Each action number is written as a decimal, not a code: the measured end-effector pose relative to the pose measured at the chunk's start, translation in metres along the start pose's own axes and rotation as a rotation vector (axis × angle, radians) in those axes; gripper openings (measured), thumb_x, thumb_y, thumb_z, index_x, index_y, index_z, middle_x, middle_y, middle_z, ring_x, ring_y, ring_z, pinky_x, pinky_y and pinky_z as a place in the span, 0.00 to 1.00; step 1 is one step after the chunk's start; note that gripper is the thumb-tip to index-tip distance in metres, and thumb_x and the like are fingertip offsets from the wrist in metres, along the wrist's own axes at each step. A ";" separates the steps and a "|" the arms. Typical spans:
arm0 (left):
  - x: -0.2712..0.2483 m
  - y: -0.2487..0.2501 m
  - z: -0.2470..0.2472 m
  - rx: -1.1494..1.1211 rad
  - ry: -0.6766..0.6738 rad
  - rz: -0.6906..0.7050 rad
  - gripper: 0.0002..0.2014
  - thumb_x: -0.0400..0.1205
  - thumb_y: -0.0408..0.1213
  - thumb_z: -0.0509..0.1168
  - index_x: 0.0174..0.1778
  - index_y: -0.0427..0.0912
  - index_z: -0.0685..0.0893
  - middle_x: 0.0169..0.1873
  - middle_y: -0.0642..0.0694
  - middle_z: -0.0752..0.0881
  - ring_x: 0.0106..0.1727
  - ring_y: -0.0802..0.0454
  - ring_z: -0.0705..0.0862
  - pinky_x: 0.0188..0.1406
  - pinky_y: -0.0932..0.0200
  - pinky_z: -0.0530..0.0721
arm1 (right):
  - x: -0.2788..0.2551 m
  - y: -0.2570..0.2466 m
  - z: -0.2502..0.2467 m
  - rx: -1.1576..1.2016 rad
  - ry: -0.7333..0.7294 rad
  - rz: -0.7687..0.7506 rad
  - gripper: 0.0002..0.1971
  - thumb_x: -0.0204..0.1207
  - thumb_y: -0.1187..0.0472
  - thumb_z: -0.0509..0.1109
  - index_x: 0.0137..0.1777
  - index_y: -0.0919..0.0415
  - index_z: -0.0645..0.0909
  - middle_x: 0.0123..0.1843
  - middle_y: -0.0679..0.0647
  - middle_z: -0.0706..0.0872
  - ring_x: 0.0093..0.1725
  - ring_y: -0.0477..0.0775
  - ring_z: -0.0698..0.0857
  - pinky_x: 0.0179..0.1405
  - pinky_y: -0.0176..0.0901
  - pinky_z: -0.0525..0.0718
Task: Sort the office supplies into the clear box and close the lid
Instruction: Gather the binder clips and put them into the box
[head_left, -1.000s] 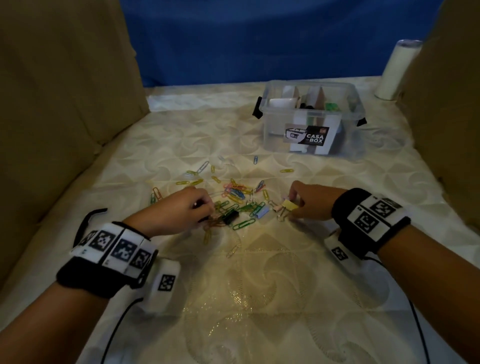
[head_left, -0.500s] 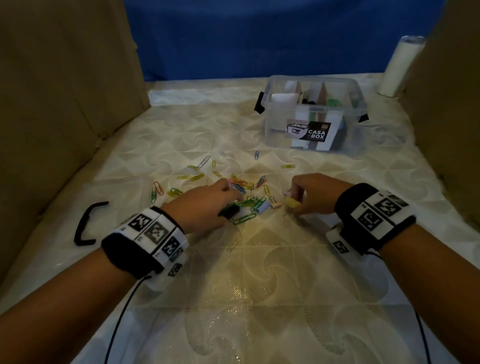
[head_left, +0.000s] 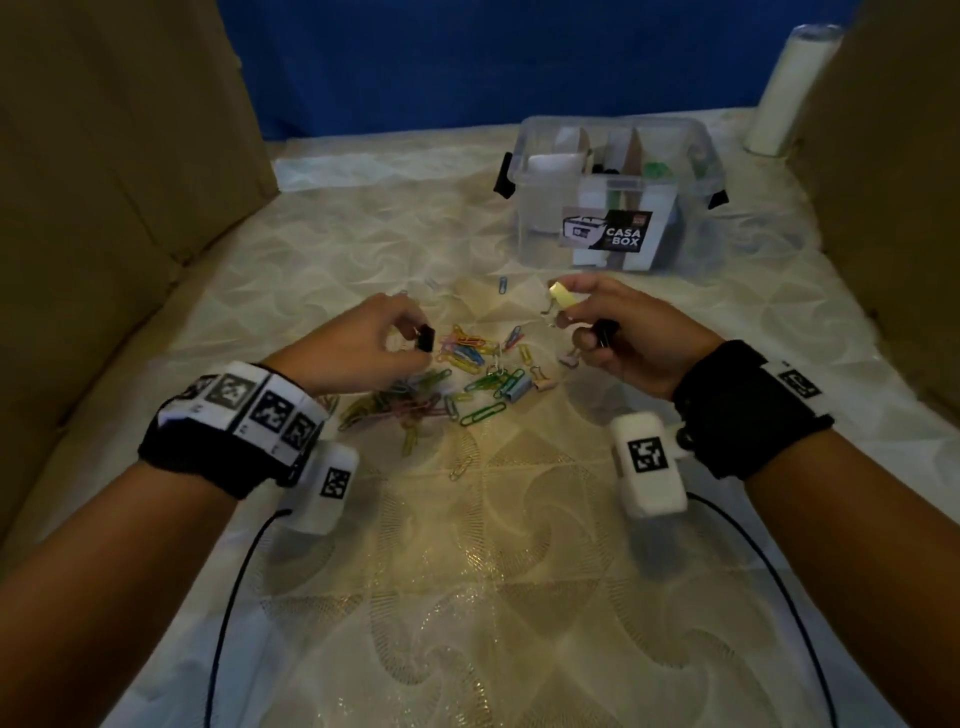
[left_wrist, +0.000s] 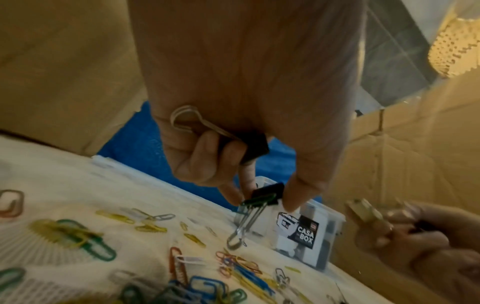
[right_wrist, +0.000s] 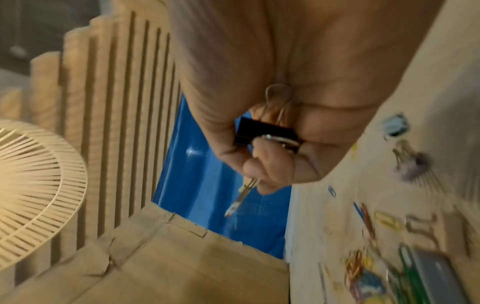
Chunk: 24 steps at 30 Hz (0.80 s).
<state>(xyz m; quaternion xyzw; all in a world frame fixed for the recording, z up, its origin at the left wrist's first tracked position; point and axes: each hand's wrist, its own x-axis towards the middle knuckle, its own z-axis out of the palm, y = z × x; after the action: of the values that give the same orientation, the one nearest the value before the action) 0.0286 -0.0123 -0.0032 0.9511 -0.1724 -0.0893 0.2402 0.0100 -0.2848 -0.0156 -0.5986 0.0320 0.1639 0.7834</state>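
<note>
The left hand (head_left: 358, 340) pinches a black binder clip (head_left: 426, 338); the right hand (head_left: 631, 338) grips a yellow binder clip (head_left: 563, 297), apparently another black one too. The clear box (head_left: 613, 197) sits at one o'clock.

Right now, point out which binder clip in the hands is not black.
The pale yellow binder clip, pinched at the fingertips of the right hand. The left hand pinches a black binder clip, and another black clip sits in the right palm.
</note>
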 end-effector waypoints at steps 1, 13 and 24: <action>0.000 -0.001 -0.002 -0.077 0.025 -0.044 0.13 0.79 0.43 0.68 0.59 0.47 0.81 0.56 0.49 0.79 0.51 0.54 0.79 0.43 0.63 0.73 | 0.001 0.002 0.002 0.103 0.017 0.028 0.11 0.79 0.70 0.59 0.57 0.59 0.79 0.36 0.54 0.80 0.26 0.45 0.73 0.16 0.30 0.70; 0.005 0.000 0.000 -0.521 0.076 -0.280 0.07 0.82 0.45 0.64 0.45 0.47 0.81 0.30 0.50 0.73 0.29 0.53 0.70 0.29 0.58 0.68 | 0.008 0.023 0.008 0.374 0.067 0.158 0.08 0.81 0.58 0.64 0.41 0.57 0.76 0.30 0.49 0.74 0.23 0.41 0.71 0.12 0.26 0.69; 0.022 0.052 0.032 -0.099 -0.159 0.033 0.17 0.79 0.49 0.65 0.58 0.46 0.73 0.44 0.48 0.83 0.43 0.49 0.82 0.40 0.53 0.79 | 0.001 0.021 -0.014 0.144 0.256 0.165 0.12 0.80 0.50 0.68 0.42 0.59 0.75 0.24 0.50 0.76 0.22 0.44 0.83 0.11 0.29 0.71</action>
<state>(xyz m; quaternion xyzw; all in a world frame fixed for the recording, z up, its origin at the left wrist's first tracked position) 0.0264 -0.0766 -0.0074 0.9250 -0.2017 -0.1689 0.2741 0.0063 -0.2931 -0.0396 -0.5521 0.1921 0.1474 0.7979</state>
